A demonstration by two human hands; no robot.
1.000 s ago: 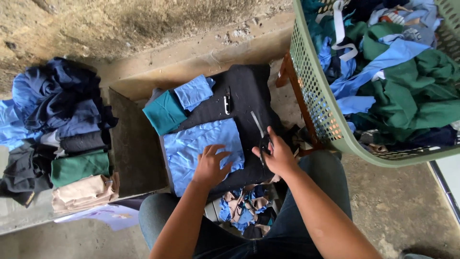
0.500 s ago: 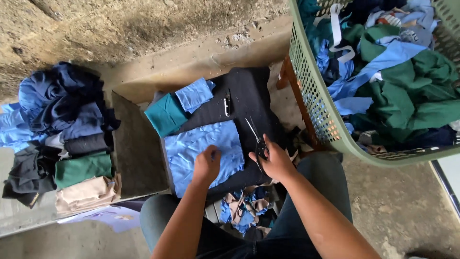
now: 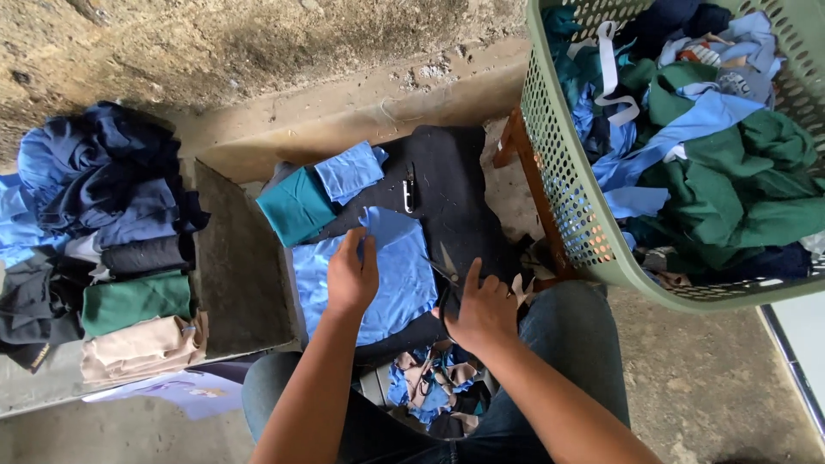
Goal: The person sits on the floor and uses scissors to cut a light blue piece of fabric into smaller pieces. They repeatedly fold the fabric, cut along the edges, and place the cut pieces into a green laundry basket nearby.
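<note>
The left hand (image 3: pixel 352 277) pinches the light blue cloth (image 3: pixel 369 275) (limp, best gripped at an edge); the right hand (image 3: pixel 481 311) grasps scissors (image 3: pixel 443 273).

A green basket (image 3: pixel 563 185) at right brims with green, blue and navy cloth. A teal piece (image 3: pixel 296 204) and a small blue piece (image 3: pixel 348 170) lie on the black cloth (image 3: pixel 460 193). Folded clothes (image 3: pixel 103 249) pile at left. Scraps (image 3: pixel 434 395) litter the floor (image 3: pixel 713 387).
</note>
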